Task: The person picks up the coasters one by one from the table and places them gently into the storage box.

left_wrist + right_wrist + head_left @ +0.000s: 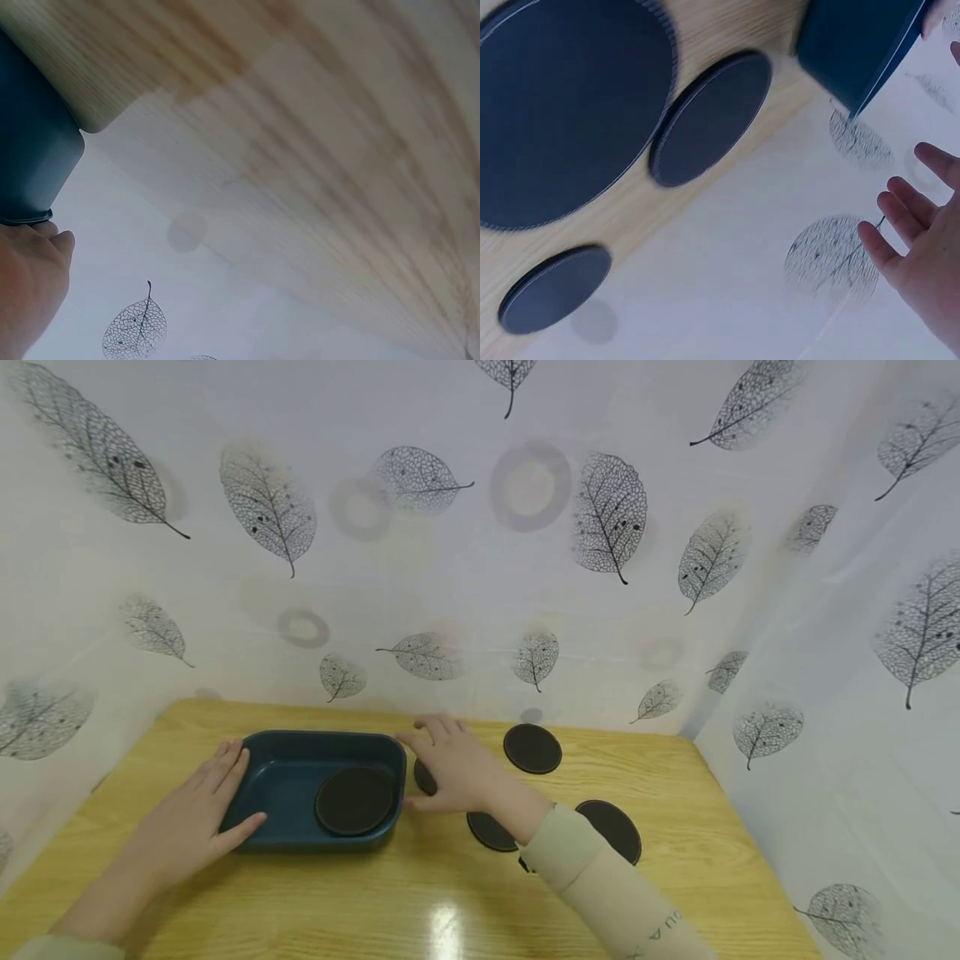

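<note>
A dark blue rectangular tray (277,789) with rounded corners sits on the left half of the table. Inside it, toward the right end, lies a black round coaster (355,802). My left hand (183,822) rests along the tray's left end, fingers extended over the rim and thumb apart near the front corner. At the opposite end is my right hand (459,768), fingers and thumb spread beside the rim, holding nothing. The right wrist view shows a gap between those fingers and the tray (859,49). My right hand partly hides one coaster (424,778) on the table.
More black coasters lie to the right: one by the back edge (532,748), one below my right wrist (489,833), another beside the sleeve (617,828). The wooden table (360,902) meets a white leaf-patterned curtain (465,568) behind and at both sides.
</note>
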`<state>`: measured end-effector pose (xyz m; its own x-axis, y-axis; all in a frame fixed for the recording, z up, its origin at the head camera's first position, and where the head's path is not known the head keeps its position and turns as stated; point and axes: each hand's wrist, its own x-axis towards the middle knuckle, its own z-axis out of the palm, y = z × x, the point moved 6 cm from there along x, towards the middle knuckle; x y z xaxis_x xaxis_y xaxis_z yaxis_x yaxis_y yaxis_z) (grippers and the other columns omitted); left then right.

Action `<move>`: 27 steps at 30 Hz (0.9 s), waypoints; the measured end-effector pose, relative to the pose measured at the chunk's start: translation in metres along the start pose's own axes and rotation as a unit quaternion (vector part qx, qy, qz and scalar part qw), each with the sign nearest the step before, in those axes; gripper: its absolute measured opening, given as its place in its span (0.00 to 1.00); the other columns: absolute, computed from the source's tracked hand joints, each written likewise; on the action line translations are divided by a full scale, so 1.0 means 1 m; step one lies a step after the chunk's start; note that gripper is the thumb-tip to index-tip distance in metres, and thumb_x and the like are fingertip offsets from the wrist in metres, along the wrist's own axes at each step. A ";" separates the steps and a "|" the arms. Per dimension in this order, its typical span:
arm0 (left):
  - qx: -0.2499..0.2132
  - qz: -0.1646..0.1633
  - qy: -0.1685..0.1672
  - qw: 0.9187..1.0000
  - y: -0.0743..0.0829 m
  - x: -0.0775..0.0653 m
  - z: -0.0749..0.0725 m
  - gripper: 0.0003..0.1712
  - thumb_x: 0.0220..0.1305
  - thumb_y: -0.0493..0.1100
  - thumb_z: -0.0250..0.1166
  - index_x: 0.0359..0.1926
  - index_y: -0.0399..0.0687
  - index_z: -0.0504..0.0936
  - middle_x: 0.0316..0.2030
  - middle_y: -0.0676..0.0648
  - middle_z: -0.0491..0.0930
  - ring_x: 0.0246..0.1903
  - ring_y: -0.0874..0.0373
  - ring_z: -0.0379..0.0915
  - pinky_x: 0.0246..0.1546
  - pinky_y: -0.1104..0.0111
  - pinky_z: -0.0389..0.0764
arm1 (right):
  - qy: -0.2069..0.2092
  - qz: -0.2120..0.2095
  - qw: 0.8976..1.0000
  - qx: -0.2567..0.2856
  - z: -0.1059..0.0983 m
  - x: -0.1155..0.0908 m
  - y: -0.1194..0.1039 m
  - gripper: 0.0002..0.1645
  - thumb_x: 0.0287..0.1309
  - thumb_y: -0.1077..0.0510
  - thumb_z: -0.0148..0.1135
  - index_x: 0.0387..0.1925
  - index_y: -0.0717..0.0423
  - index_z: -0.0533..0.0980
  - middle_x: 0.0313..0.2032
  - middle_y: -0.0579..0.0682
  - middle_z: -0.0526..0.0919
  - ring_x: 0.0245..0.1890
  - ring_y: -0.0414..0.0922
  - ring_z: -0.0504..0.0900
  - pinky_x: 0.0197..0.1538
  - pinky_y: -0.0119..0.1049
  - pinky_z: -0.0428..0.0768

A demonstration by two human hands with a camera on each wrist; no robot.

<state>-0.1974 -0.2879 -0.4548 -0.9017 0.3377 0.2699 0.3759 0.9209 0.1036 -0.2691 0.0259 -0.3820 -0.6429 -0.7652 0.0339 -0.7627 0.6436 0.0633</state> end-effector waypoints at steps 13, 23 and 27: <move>-0.007 -0.004 -0.005 1.000 0.000 0.001 0.001 0.59 0.74 0.63 0.64 0.82 0.25 0.47 0.84 0.29 0.38 0.81 0.64 0.09 0.72 0.81 0.11 | 0.043 0.045 0.998 0.023 -0.004 -0.053 0.044 0.53 0.59 0.33 0.73 0.79 0.49 0.66 0.73 0.59 0.70 0.74 0.57 0.68 0.74 0.59 0.71; -0.013 -0.010 -0.022 1.000 -0.001 0.001 0.003 0.59 0.75 0.64 0.62 0.82 0.25 0.47 0.84 0.29 0.37 0.85 0.48 0.16 0.71 0.81 0.11 | 0.066 0.079 0.994 0.028 0.000 -0.092 0.069 0.52 0.57 0.37 0.76 0.77 0.52 0.69 0.69 0.62 0.72 0.68 0.62 0.73 0.70 0.63 0.75; -0.011 -0.011 -0.021 1.000 -0.001 0.000 0.003 0.59 0.75 0.64 0.62 0.82 0.26 0.46 0.84 0.30 0.37 0.85 0.49 0.16 0.70 0.83 0.11 | 0.073 0.099 0.992 0.037 0.004 -0.109 0.082 0.51 0.56 0.38 0.78 0.76 0.53 0.70 0.69 0.62 0.72 0.70 0.62 0.72 0.71 0.63 0.74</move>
<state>-0.1988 -0.2883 -0.4578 -0.9177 0.3262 0.2267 0.3604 0.9237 0.1299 -0.2617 0.1623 -0.3846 -0.7675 -0.6142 0.1835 -0.6291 0.7766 -0.0320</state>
